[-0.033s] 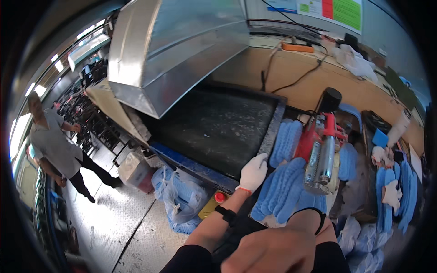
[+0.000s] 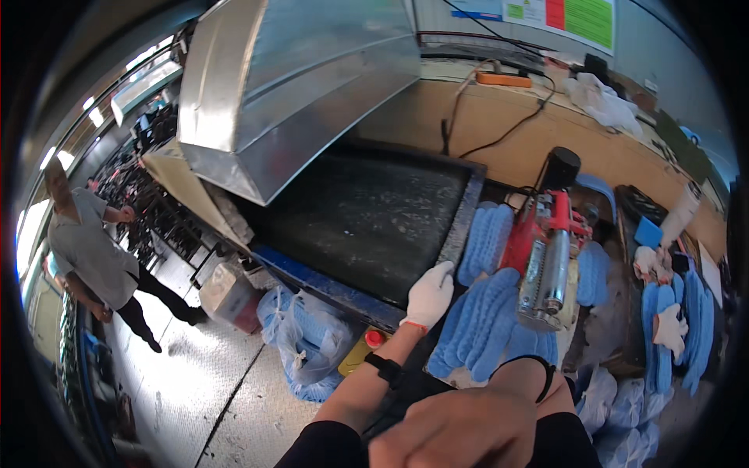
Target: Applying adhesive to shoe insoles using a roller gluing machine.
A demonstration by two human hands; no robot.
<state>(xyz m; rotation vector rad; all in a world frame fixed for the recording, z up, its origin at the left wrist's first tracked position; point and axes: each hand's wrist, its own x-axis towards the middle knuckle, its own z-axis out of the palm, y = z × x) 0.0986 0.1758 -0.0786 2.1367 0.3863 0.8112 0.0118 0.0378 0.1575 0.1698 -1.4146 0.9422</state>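
Observation:
My left hand (image 2: 429, 295), in a white glove, lies flat on the near rim of a wide dark machine bed (image 2: 367, 218), just left of stacks of blue insole-shaped pieces (image 2: 484, 312). It holds nothing. A black band circles that forearm. My right forearm (image 2: 524, 390), also with a black band at the wrist, reaches toward the blue stacks below a red and silver machine head (image 2: 546, 257). The right hand itself is hidden from view.
A large sheet-metal hood (image 2: 296, 86) hangs over the bed. More blue pieces and white gloves (image 2: 671, 327) lie at the right. Blue plastic bags (image 2: 304, 335) and a bin (image 2: 230, 292) stand on the floor. A person in a grey shirt (image 2: 90, 242) stands at the left.

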